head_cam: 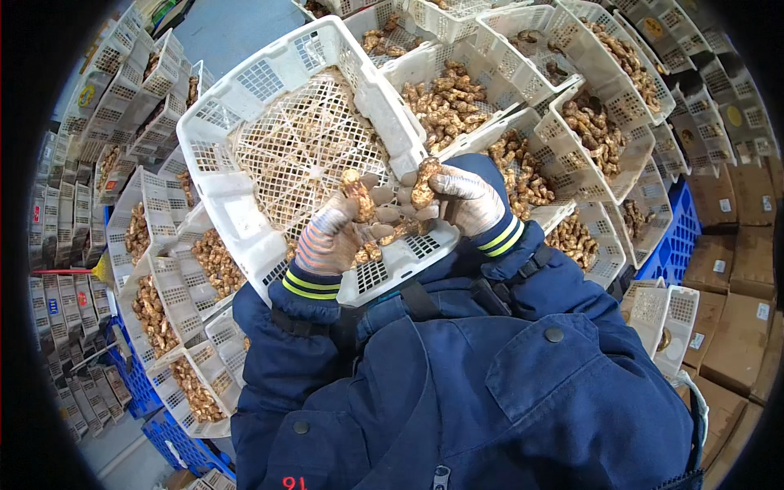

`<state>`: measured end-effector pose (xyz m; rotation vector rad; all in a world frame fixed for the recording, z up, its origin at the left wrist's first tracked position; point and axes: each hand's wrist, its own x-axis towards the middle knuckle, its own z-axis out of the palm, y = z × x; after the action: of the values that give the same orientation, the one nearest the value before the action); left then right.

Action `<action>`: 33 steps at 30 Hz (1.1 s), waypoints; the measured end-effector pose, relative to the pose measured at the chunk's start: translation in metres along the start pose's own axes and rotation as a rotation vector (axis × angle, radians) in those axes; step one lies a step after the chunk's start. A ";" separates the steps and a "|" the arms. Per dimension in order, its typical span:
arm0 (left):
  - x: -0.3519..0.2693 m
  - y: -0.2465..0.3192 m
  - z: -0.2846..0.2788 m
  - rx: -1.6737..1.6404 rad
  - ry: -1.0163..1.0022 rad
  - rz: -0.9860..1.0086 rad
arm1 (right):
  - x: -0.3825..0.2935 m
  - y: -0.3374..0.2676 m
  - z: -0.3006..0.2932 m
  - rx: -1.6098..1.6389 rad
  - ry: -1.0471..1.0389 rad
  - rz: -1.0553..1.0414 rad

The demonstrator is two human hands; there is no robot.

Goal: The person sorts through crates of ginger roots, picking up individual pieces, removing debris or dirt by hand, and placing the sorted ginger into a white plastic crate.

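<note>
A white plastic crate with a lattice floor stands tilted before me, and several brown knobbly roots or tubers lie at its near end. My left hand, in a striped knit glove with dark fingertips, holds one knobbly root upright between thumb and fingers. Close to it, over the crate's near right corner, my right hand in a matching glove grips another root. The two hands are near each other, and the fingers partly hide the roots beneath. Soil-coloured residue shows on the crate's floor.
White crates of similar roots stand ahead and right, and more crates are on the left. Stacked crates line the far left. Cardboard boxes are stacked at right. Blue plastic pallets show beneath crates. A yellow brush is at left.
</note>
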<state>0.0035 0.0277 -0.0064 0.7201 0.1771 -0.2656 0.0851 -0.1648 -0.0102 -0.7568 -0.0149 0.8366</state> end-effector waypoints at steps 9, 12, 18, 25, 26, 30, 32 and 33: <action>0.001 -0.009 -0.001 0.501 0.212 0.161 | -0.002 -0.001 0.005 0.037 -0.001 0.058; 0.005 -0.011 -0.004 0.702 0.183 0.221 | 0.003 0.000 0.003 0.038 -0.061 0.004; 0.006 -0.006 0.007 0.885 0.071 0.224 | 0.001 -0.003 0.005 -0.081 -0.138 0.031; 0.002 -0.007 0.017 0.847 0.321 0.169 | -0.007 -0.007 0.007 -0.100 -0.160 0.044; 0.001 -0.007 0.018 0.970 0.300 0.301 | -0.009 -0.009 0.012 -0.125 -0.096 0.007; 0.001 -0.003 0.020 0.778 0.229 0.309 | -0.008 -0.007 0.003 -0.150 -0.115 0.026; 0.002 -0.004 0.020 0.652 0.198 0.289 | -0.008 -0.006 0.002 -0.137 -0.150 0.072; 0.001 -0.004 0.018 0.595 0.193 0.268 | -0.008 -0.005 0.002 -0.138 -0.153 0.075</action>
<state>0.0044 0.0123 0.0042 1.3498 0.1839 0.0162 0.0822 -0.1712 -0.0036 -0.8247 -0.1831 0.9707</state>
